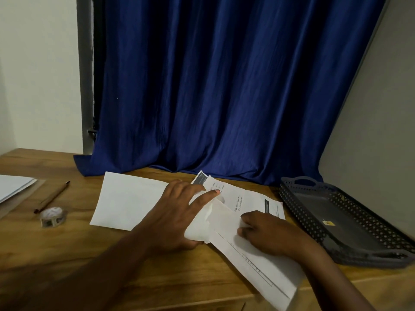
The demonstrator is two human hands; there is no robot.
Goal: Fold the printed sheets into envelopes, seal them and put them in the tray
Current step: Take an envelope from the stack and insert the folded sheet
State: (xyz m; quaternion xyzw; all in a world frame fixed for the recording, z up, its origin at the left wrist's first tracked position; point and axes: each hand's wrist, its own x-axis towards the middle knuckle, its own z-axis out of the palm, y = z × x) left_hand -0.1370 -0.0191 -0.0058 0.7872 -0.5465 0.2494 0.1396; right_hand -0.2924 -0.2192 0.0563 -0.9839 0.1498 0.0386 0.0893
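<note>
Two hands work one printed sheet (253, 261): the right hand (269, 232) pinches its fold, the left hand (179, 212) grips one white envelope (199, 227). Beyond, a second envelope (128, 198); right, one grey tray (314, 223).

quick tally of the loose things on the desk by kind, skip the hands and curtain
printed sheets: at least 2, overlapping, exact count unclear
white envelope: 1
stack of white paper at the left edge: 1
pen: 1
roll of tape: 1
grey tray: 1
total: at least 7
</note>
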